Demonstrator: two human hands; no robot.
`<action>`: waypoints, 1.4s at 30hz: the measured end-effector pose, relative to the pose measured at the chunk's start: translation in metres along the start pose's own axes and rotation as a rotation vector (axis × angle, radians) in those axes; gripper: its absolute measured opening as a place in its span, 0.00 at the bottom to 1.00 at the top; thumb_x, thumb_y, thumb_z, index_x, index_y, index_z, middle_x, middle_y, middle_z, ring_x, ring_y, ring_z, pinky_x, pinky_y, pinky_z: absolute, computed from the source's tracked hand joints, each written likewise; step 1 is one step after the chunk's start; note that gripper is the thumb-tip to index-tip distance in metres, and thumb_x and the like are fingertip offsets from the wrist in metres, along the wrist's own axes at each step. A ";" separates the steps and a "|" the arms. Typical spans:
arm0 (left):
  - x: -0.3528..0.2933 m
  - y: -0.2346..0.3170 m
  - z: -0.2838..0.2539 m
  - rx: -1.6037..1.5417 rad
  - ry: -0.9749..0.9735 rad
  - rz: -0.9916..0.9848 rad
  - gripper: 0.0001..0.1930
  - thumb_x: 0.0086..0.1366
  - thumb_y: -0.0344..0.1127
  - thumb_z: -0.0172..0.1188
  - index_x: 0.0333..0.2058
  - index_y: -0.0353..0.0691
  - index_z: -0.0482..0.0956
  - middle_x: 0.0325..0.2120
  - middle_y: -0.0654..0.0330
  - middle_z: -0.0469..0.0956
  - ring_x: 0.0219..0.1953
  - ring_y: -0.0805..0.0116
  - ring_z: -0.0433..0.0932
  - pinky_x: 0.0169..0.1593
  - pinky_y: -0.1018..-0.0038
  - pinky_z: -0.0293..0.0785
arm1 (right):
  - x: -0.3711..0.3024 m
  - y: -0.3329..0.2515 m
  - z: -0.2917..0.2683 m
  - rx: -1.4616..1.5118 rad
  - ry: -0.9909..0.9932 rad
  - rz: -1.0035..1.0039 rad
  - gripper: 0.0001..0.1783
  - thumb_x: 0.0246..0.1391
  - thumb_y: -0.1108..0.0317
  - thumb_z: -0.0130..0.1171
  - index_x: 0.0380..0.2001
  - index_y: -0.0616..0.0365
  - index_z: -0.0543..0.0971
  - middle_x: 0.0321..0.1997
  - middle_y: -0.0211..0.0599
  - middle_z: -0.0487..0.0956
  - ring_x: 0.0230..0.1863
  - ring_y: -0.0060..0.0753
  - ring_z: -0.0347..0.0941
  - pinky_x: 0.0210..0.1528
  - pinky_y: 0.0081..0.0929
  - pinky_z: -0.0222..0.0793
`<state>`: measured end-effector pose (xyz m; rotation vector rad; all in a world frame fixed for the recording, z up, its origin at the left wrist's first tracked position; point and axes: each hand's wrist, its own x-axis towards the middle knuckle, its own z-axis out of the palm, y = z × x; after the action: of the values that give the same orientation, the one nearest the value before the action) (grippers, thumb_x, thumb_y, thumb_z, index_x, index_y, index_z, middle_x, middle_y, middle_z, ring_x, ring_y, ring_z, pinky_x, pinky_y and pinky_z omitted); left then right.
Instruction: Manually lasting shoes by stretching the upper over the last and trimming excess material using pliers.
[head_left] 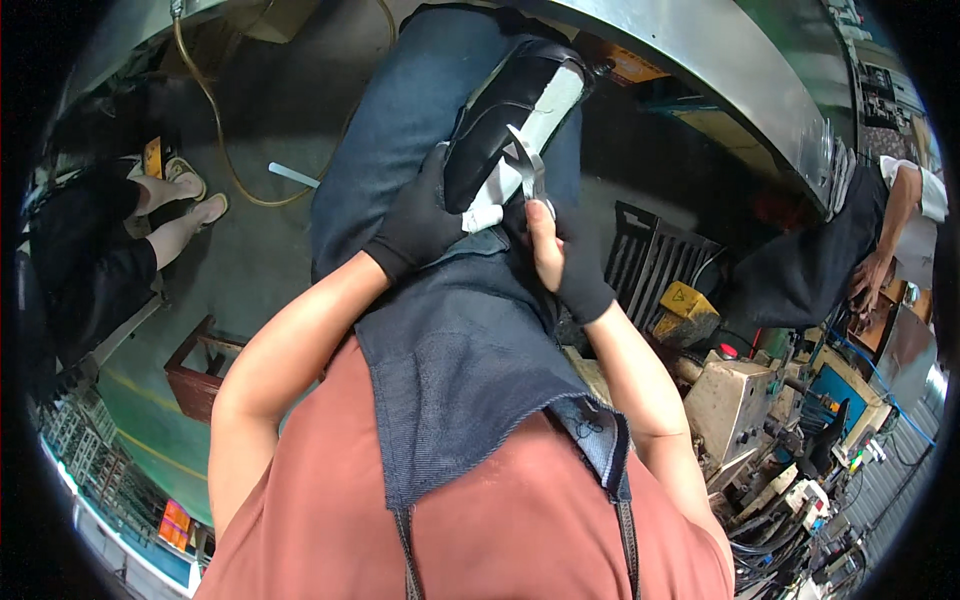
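Black shoe (482,140), one, left hand (420,220); pincers (533,178), one, right hand (572,252).

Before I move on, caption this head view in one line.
Gloved left hand holds a black shoe over the lap; gloved right hand grips a metal tool.

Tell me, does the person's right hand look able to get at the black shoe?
Seemingly yes: the right hand is right beside the black shoe and nothing appears to block it, though it holds a metal tool.

glare lights the fisheye-bent metal edge (735,75) beside deep shadow, and the corners are black.
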<state>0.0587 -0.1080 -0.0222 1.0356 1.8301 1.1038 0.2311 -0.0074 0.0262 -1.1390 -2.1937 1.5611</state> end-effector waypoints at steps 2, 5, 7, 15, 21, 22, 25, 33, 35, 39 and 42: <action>0.000 -0.013 0.001 0.012 0.014 0.021 0.49 0.49 0.54 0.73 0.60 0.29 0.58 0.51 0.38 0.72 0.53 0.47 0.74 0.54 0.64 0.70 | 0.010 0.004 0.007 -0.131 0.000 0.275 0.20 0.65 0.57 0.50 0.30 0.64 0.76 0.21 0.41 0.74 0.23 0.29 0.69 0.29 0.28 0.64; 0.004 -0.004 0.004 0.005 0.027 0.010 0.48 0.49 0.53 0.73 0.59 0.28 0.58 0.51 0.38 0.72 0.53 0.47 0.75 0.54 0.64 0.71 | 0.010 0.015 -0.006 0.040 0.032 0.261 0.23 0.65 0.52 0.49 0.32 0.65 0.77 0.22 0.40 0.76 0.25 0.30 0.71 0.30 0.29 0.65; -0.003 0.000 0.003 -0.002 -0.002 -0.038 0.47 0.49 0.53 0.73 0.59 0.28 0.59 0.51 0.38 0.72 0.53 0.48 0.74 0.54 0.65 0.71 | -0.003 0.009 -0.010 -0.058 0.012 0.087 0.27 0.65 0.47 0.47 0.33 0.66 0.77 0.23 0.39 0.76 0.25 0.29 0.73 0.30 0.29 0.68; 0.005 0.042 -0.088 0.357 -0.240 0.096 0.44 0.49 0.48 0.74 0.60 0.33 0.65 0.53 0.44 0.73 0.57 0.54 0.73 0.59 0.65 0.68 | -0.027 0.022 -0.036 0.239 0.159 0.421 0.25 0.66 0.45 0.46 0.29 0.56 0.76 0.24 0.26 0.74 0.24 0.19 0.71 0.27 0.20 0.66; 0.063 0.054 -0.125 0.697 0.130 0.433 0.27 0.51 0.29 0.64 0.53 0.34 0.72 0.41 0.49 0.80 0.40 0.59 0.82 0.46 0.66 0.78 | -0.072 0.034 -0.035 0.307 0.200 0.436 0.25 0.66 0.46 0.48 0.32 0.60 0.76 0.27 0.29 0.74 0.25 0.23 0.72 0.29 0.23 0.69; 0.073 0.044 -0.074 0.175 0.342 0.284 0.28 0.52 0.32 0.66 0.52 0.34 0.72 0.43 0.47 0.79 0.44 0.55 0.80 0.50 0.64 0.75 | -0.068 0.030 -0.031 0.321 0.158 0.460 0.26 0.65 0.46 0.47 0.31 0.61 0.76 0.26 0.30 0.74 0.25 0.23 0.73 0.30 0.23 0.69; 0.043 0.009 0.021 0.174 0.289 0.187 0.33 0.61 0.37 0.62 0.62 0.31 0.62 0.61 0.44 0.66 0.63 0.56 0.66 0.64 0.68 0.61 | -0.058 0.020 -0.037 0.247 0.044 0.477 0.28 0.65 0.45 0.47 0.32 0.63 0.77 0.27 0.31 0.76 0.27 0.26 0.74 0.32 0.25 0.69; 0.018 -0.008 0.008 -0.038 -0.035 0.147 0.40 0.59 0.42 0.65 0.64 0.30 0.56 0.61 0.42 0.64 0.64 0.54 0.65 0.64 0.68 0.62 | 0.051 -0.026 -0.076 -0.463 -0.567 -0.065 0.25 0.63 0.51 0.49 0.27 0.66 0.78 0.22 0.43 0.75 0.27 0.39 0.73 0.32 0.36 0.69; 0.007 -0.010 0.011 0.037 0.026 0.203 0.44 0.57 0.43 0.67 0.65 0.29 0.54 0.61 0.40 0.64 0.64 0.53 0.65 0.64 0.68 0.61 | 0.051 -0.065 -0.063 -0.882 -0.547 -0.192 0.25 0.61 0.52 0.48 0.24 0.61 0.81 0.24 0.53 0.78 0.29 0.55 0.78 0.32 0.45 0.73; 0.017 -0.020 0.011 0.080 0.039 0.231 0.53 0.53 0.48 0.70 0.66 0.25 0.48 0.62 0.34 0.60 0.63 0.48 0.65 0.63 0.66 0.63 | 0.058 -0.037 -0.056 -0.961 -0.361 -0.324 0.26 0.60 0.48 0.49 0.23 0.60 0.81 0.24 0.51 0.79 0.26 0.54 0.77 0.28 0.43 0.73; 0.034 0.027 -0.005 0.262 0.073 0.252 0.49 0.56 0.43 0.69 0.66 0.31 0.47 0.61 0.36 0.62 0.62 0.47 0.66 0.61 0.65 0.65 | 0.067 -0.031 -0.074 -0.855 -0.420 -0.336 0.27 0.61 0.47 0.48 0.23 0.59 0.80 0.25 0.52 0.78 0.28 0.54 0.78 0.30 0.45 0.73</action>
<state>0.0481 -0.0710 -0.0025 1.4273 1.9800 1.0756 0.2138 0.0874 0.0670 -0.5363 -3.2708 0.7514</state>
